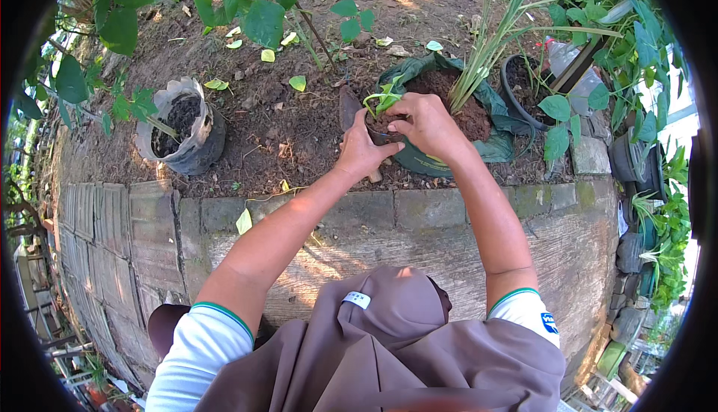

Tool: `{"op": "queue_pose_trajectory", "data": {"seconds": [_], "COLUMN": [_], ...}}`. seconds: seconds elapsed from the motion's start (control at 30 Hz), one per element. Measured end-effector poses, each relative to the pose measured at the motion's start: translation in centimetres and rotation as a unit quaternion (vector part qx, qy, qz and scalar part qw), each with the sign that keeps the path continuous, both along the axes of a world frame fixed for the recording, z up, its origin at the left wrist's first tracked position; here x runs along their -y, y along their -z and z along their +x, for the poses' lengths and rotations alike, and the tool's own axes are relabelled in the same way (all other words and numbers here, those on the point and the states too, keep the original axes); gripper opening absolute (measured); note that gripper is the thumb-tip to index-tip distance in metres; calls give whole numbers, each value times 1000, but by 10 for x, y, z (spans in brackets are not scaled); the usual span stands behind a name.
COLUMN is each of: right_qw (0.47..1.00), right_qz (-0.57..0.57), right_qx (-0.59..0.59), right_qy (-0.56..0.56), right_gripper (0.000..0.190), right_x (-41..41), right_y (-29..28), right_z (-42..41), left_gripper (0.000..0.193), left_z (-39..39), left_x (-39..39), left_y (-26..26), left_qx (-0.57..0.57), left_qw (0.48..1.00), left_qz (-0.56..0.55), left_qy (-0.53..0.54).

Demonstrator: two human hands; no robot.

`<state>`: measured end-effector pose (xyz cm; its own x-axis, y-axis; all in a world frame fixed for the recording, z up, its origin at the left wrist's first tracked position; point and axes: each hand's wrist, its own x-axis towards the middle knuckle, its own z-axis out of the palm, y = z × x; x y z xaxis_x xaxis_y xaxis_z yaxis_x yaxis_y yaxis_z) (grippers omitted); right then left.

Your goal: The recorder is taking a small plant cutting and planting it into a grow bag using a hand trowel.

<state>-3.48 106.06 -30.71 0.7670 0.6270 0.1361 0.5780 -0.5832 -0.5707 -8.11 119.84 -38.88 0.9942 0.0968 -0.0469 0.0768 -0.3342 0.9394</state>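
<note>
My left hand holds a small dark plant pot by its side, thumb across the near edge. A green seedling leans out over the pot's rim. At the pot's right side, my right hand has its fingers bent at the rim and the base of the seedling; whether they pinch the stem is unclear. Just behind my left hand, a rusty trowel blade lies on the soil. Close behind and right of my hands stands a green fabric grow bag with reddish soil and a clump of long grassy stalks.
A cut translucent plastic container of dark soil stands at left. On the right are a black pot, a plastic bottle and stacked pots. A stone curb edges the bed. Leafy branches overhang the top.
</note>
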Motion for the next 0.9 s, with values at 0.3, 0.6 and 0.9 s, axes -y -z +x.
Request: {"op": "queue_pose_trajectory", "data": {"seconds": [0.3, 0.6, 0.9], "right_qw": [988, 980, 919], "right_qz": [121, 101, 252], "right_qx": [57, -152, -279], "right_qy": [71, 78, 118], "right_gripper": [25, 16, 12], "right_x": [12, 20, 0], "right_y": [-11, 30, 30], "right_z": [-9, 15, 18], "left_gripper": [76, 75, 79], "left_z": [-3, 0, 2], "left_x": [-20, -19, -22], "left_y": [-8, -7, -1], "left_qx": [89, 8, 51], "left_qw": [996, 960, 987], "left_qz": [0, -275, -107], "left_qy": [-7, 59, 109]}}
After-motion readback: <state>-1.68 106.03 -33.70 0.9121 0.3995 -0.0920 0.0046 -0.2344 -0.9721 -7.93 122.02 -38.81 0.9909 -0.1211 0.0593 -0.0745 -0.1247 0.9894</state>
